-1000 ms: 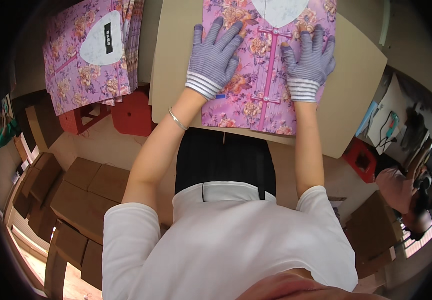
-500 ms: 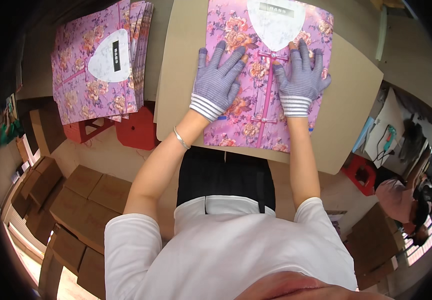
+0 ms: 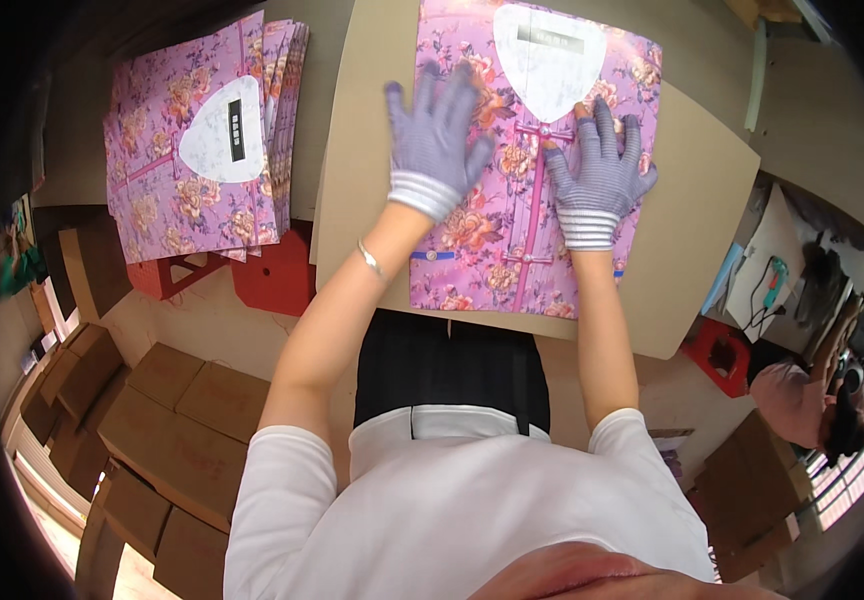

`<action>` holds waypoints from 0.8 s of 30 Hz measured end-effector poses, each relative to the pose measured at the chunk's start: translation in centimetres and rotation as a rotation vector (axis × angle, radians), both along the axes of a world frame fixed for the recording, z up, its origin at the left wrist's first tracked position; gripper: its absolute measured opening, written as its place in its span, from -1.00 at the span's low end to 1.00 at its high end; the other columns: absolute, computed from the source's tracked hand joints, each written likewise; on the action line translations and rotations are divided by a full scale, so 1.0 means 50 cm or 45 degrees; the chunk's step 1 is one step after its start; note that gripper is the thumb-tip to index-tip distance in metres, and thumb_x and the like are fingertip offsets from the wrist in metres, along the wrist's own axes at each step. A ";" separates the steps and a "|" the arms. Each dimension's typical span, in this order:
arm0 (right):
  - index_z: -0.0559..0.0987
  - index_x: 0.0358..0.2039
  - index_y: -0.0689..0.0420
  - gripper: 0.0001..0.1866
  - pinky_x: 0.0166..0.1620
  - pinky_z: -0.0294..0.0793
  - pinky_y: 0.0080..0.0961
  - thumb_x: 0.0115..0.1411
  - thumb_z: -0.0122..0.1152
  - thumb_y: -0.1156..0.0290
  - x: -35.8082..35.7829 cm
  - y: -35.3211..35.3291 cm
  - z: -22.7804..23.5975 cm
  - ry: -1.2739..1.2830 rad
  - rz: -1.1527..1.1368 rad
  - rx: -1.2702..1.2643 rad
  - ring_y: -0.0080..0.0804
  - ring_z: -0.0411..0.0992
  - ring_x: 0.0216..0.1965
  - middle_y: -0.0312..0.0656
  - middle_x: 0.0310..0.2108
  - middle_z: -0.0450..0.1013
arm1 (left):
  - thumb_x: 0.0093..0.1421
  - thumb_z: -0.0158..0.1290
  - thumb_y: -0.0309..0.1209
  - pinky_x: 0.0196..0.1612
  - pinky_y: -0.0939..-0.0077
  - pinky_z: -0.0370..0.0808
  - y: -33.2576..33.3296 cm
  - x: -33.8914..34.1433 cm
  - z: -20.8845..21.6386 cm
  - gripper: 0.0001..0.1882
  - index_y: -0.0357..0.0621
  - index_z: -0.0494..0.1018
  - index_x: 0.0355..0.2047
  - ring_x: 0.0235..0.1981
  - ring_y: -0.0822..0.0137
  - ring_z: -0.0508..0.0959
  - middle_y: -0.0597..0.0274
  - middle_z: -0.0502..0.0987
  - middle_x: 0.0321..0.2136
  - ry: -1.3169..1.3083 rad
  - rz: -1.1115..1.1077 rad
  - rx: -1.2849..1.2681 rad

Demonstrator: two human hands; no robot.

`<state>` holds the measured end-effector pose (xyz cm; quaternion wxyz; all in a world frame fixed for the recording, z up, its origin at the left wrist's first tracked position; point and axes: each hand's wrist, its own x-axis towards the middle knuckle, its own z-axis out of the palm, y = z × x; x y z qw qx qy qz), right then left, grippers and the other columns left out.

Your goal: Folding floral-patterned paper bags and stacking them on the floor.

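Note:
A flat, pink flower-patterned piece lies in front of me, with a white rounded panel near its far end and a pink strip with knot-style fastenings down its middle. My left hand, in a striped purple-grey knit glove, is over its left side, fingers spread and slightly blurred; whether it touches is unclear. My right hand, gloved alike, rests flat on the right side below the panel, fingers apart. Neither hand holds anything. Under the piece is a large tan board.
At the left lies a stack of matching pink flowered pieces, above red plastic stools. Brown cardboard boxes stand at the lower left. To the right, a person in a pink top is near a surface holding a teal-handled tool.
My left hand has slid away from me over the flowered piece, uncovering more of a blue clasp near its left edge. My right hand stays almost in place. The whole view has shifted slightly.

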<state>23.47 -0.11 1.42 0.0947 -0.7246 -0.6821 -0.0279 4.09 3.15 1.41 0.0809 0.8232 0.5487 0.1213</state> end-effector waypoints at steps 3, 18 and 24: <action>0.50 -0.09 -0.08 -0.46 0.05 -0.03 0.28 -0.11 0.23 0.00 0.001 -0.005 -0.002 -0.020 0.027 0.055 -0.21 0.09 0.20 -0.42 0.14 0.26 | 0.06 0.00 -0.09 0.18 -0.29 -0.08 0.064 0.007 -0.017 -0.38 -0.01 0.27 0.13 0.24 -0.07 0.07 0.24 0.20 0.20 0.045 0.172 0.136; 0.49 -0.03 -0.19 -0.46 0.05 -0.09 0.33 -0.06 0.20 -0.05 -0.001 0.025 0.022 0.024 -0.039 -0.005 -0.25 0.11 0.18 -0.42 0.12 0.29 | 0.04 0.06 -0.18 0.22 -0.19 -0.08 0.087 0.006 0.002 -0.45 0.00 0.35 0.07 0.22 0.04 0.16 0.32 0.30 0.15 -0.149 -0.212 0.046; 0.50 -0.04 -0.21 -0.49 0.03 -0.10 0.34 -0.02 0.15 -0.08 -0.004 0.055 0.034 0.022 -0.005 0.045 -0.24 0.17 0.13 -0.41 0.07 0.34 | -0.08 0.07 -0.19 0.14 -0.29 -0.01 0.095 0.004 0.006 -0.47 -0.09 0.43 -0.06 0.18 0.01 0.19 0.28 0.30 0.13 -0.157 -0.237 0.119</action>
